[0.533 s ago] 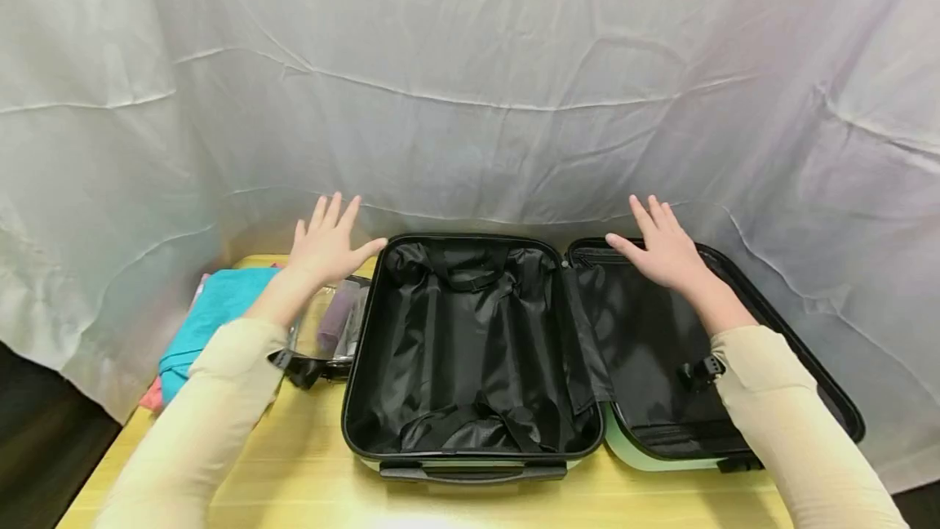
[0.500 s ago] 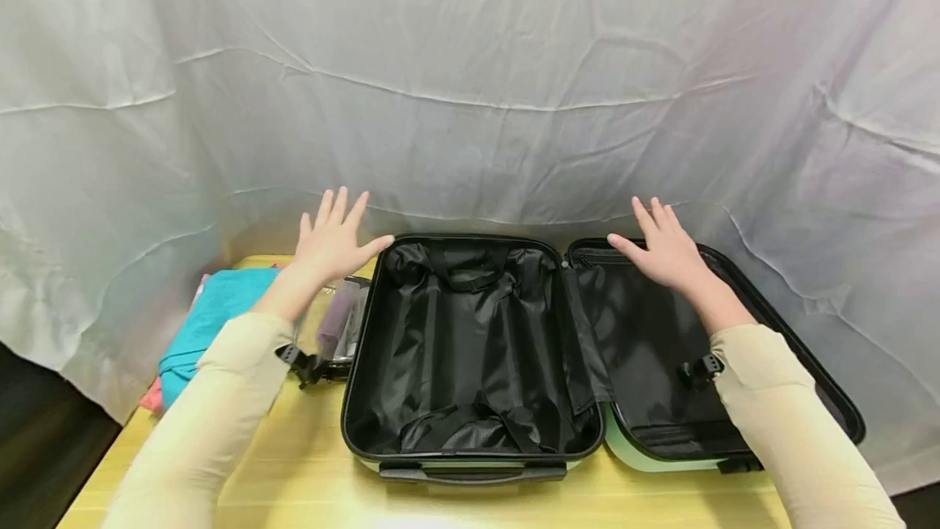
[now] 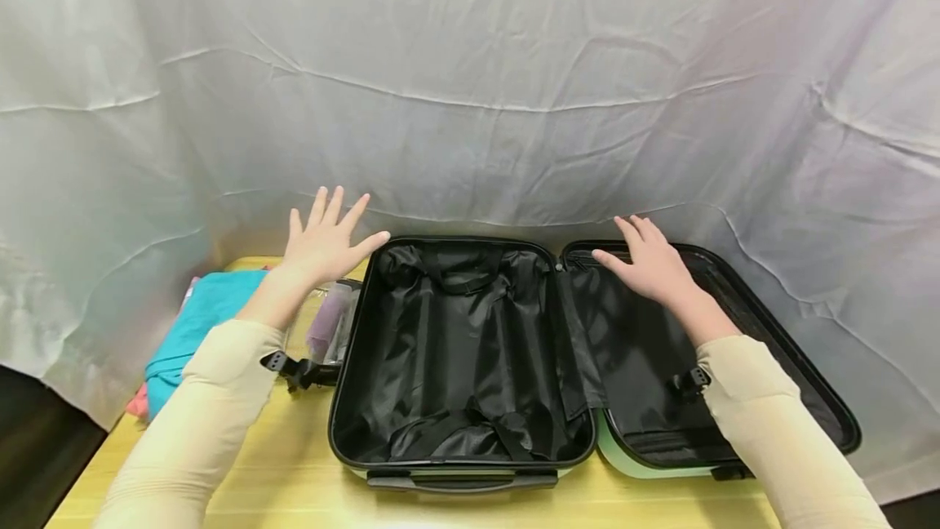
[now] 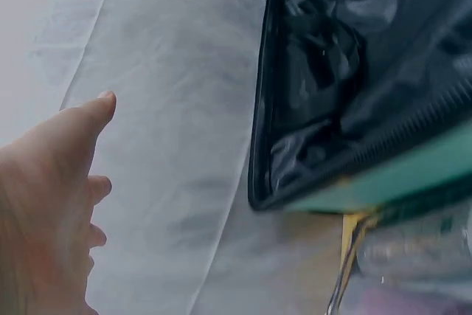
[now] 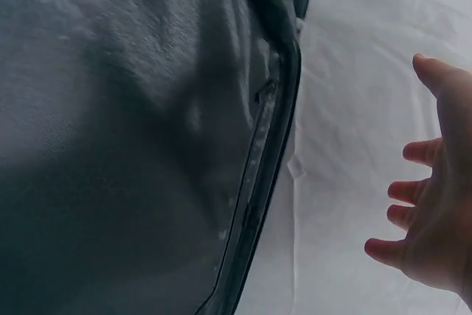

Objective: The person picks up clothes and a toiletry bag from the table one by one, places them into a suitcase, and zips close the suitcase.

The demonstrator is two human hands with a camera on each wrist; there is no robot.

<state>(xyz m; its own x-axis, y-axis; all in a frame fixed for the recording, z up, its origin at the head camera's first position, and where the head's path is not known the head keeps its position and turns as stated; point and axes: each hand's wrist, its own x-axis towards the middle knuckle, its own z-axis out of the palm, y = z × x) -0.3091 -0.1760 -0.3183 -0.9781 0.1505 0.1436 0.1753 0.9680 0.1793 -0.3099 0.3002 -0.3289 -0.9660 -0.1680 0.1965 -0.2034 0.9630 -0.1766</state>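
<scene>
A pale green suitcase with black lining lies spread wide on the table, its deep half (image 3: 463,349) in the middle and its shallower half (image 3: 639,374) to the right. My left hand (image 3: 321,247) hovers near the deep half's far left corner, fingers straight and spread, holding nothing. Over the far part of the shallower half is my right hand (image 3: 649,264), fingers extended and thumb apart, also holding nothing. In the left wrist view the left hand (image 4: 55,182) is beside the case rim; the right wrist view has the right hand (image 5: 439,189) away from the zipped edge.
Left of the case lies a clear pouch with a rolled purple item (image 3: 328,321) inside. Folded turquoise cloth (image 3: 198,321) on pink cloth is at the table's far left, partly behind the left sleeve. A grey-white curtain (image 3: 455,88) hangs behind the yellow wooden table (image 3: 294,464).
The right hand has moved slightly down and left, its fingers a little lower. The left hand has shifted slightly left. The whole view has also shifted a little.
</scene>
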